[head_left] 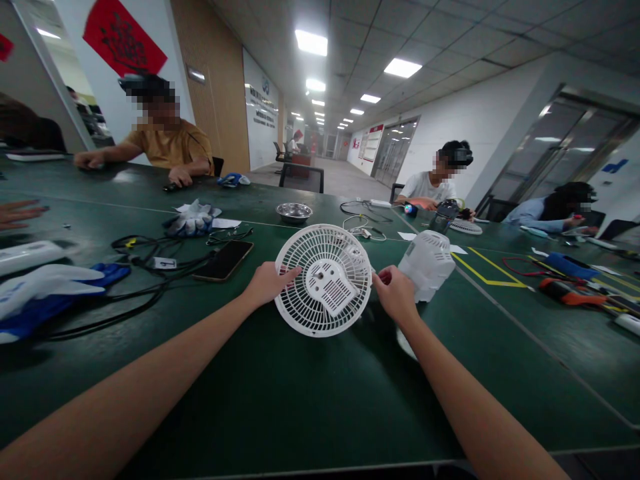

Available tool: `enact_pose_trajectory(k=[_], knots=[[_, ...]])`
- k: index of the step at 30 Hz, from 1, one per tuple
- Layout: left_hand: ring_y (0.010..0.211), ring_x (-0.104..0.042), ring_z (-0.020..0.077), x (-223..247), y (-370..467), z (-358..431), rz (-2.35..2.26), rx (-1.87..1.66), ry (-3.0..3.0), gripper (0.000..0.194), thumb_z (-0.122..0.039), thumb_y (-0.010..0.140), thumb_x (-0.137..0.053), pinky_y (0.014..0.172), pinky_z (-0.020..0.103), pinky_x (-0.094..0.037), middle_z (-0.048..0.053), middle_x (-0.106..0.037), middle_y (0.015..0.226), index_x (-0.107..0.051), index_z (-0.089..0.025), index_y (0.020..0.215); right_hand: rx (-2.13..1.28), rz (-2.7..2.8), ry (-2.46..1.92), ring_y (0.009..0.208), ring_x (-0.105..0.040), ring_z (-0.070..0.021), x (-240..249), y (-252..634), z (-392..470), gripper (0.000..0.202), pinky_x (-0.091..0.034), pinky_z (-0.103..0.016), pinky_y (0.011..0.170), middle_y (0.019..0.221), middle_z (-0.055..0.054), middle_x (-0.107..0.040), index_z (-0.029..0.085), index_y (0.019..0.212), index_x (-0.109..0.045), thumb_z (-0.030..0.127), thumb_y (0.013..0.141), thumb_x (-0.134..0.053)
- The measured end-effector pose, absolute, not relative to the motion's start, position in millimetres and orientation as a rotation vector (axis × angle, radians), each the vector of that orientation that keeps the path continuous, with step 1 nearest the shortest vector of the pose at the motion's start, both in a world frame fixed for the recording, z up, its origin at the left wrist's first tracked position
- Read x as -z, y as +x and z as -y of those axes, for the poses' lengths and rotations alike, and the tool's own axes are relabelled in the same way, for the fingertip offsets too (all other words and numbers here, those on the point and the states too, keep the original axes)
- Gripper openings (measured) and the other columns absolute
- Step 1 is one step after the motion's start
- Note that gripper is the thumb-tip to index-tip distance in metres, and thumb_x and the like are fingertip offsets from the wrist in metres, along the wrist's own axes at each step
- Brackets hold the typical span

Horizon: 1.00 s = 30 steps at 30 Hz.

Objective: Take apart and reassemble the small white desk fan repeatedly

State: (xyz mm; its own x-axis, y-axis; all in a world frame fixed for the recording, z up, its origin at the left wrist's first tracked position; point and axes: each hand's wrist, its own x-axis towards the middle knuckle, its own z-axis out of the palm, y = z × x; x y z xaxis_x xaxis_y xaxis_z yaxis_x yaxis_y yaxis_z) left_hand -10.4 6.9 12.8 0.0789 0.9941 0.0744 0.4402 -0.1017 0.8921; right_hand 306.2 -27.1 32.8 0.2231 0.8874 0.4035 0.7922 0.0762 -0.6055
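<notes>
Bright ceiling lights (311, 43), gray floor (333, 175)

The single head view looked forward and down from above and behind the fingers (289, 275), close to them, taking in the worktop (300, 407) around them and the ceiling (450, 33) far beyond.

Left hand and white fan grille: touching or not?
Touching: the head view shows the left hand gripping the white fan grille at its rim.

Tabletop (280, 413) nearer than the fan grille (330, 283) leaves passage; rightward, a white housing (427, 263) and a lower white piece (406, 345), perhaps its base, obstruct.
</notes>
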Motion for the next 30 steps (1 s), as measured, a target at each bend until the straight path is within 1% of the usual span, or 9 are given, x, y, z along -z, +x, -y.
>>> enact_pose_trajectory(k=[2,5,8,11,14,17,21,25,30], knots=[[0.064,-0.072,0.0265,-12,-11,-8,-1.477,-0.984,1.653,0.038,-0.055,0.079,-0.073,0.059,0.032,-0.051,0.01,-0.076,0.07,-0.077,-0.017,0.076,-0.682,1.498,-1.595,0.069,-0.063,-0.0226,-37,293,38,0.041,-0.053,-0.039,0.07,0.074,-0.007,-0.068,0.021,0.079,-0.061,0.061,0.087,-0.054],[0.065,-0.072,0.0272,-12,-10,-8,-1.501,-0.998,1.616,0.038,-0.056,0.078,-0.073,0.06,0.033,-0.051,0.009,-0.076,0.069,-0.077,-0.018,0.077,-1.546,1.286,-1.229,0.07,-0.067,-0.0205,-37,268,54,0.047,-0.056,-0.039,0.067,0.085,-0.004,-0.072,0.024,0.104,-0.063,0.066,0.092,-0.046],[0.067,-0.073,0.0279,-10,-11,-9,-1.5,-1.009,1.566,0.043,-0.058,0.078,-0.073,0.061,0.034,-0.052,0.009,-0.076,0.071,-0.076,-0.016,0.085,-1.871,1.084,-1.014,0.079,-0.071,-0.0198,-34,247,66,0.053,-0.058,-0.038,0.074,0.094,-0.005,-0.075,0.024,0.11,-0.063,0.068,0.096,-0.037],[0.07,-0.073,0.0275,-6,-13,-11,-1.414,-1.031,1.518,0.053,-0.066,0.083,-0.063,0.064,0.035,-0.054,0.01,-0.077,0.077,-0.075,-0.015,0.091,-1.867,0.927,-0.967,0.088,-0.072,-0.0202,-32,237,69,0.047,-0.059,-0.037,0.078,0.098,-0.005,-0.075,0.023,0.111,-0.064,0.061,0.098,-0.04],[0.072,-0.072,0.0264,-2,-15,-13,-1.344,-1.053,1.473,0.066,-0.075,0.087,-0.048,0.068,0.034,-0.054,0.011,-0.076,0.078,-0.074,-0.014,0.084,-1.817,0.82,-0.983,0.094,-0.072,-0.0214,-30,236,68,0.042,-0.059,-0.037,0.078,0.098,-0.005,-0.076,0.024,0.111,-0.064,0.058,0.098,-0.044],[0.065,-0.068,0.0234,-1,-17,-13,-1.337,-1.032,1.508,0.078,-0.081,0.088,-0.036,0.061,0.032,-0.05,0.011,-0.074,0.072,-0.074,-0.014,0.079,-1.773,0.8,-1.003,0.095,-0.071,-0.0224,-29,238,66,0.038,-0.059,-0.038,0.077,0.101,-0.005,-0.075,0.024,0.11,-0.062,0.056,0.096,-0.047],[0.059,-0.062,0.0195,-2,-19,-13,-1.286,-1.008,1.607,0.088,-0.084,0.088,-0.021,0.051,0.027,-0.04,0.011,-0.073,0.073,-0.076,-0.015,0.08,-1.564,0.91,-0.953,0.089,-0.069,-0.0214,-31,242,64,0.034,-0.057,-0.035,0.072,0.102,-0.001,-0.072,0.029,0.113,-0.056,0.054,0.09,-0.058],[0.057,-0.06,0.0177,-1,-19,-17,-1.184,-0.974,1.514,0.091,-0.086,0.085,-0.017,0.048,0.025,-0.034,0.012,-0.073,0.073,-0.075,-0.015,0.081,-1.124,1.167,-0.967,0.074,-0.061,-0.0171,-36,252,62,0.031,-0.05,-0.028,0.064,0.086,0.004,-0.063,0.03,0.105,-0.052,0.051,0.086,-0.064],[0.064,-0.064,0.0196,1,-23,-23,-1.015,-1.0,1.29,0.095,-0.091,0.081,-0.017,0.055,0.027,-0.04,0.013,-0.074,0.077,-0.074,-0.015,0.082,-0.819,1.479,-1.052,0.061,-0.051,-0.0155,-34,269,59,0.03,-0.039,-0.026,0.055,0.072,0.005,-0.053,0.029,0.105,-0.046,0.054,0.092,-0.056]])
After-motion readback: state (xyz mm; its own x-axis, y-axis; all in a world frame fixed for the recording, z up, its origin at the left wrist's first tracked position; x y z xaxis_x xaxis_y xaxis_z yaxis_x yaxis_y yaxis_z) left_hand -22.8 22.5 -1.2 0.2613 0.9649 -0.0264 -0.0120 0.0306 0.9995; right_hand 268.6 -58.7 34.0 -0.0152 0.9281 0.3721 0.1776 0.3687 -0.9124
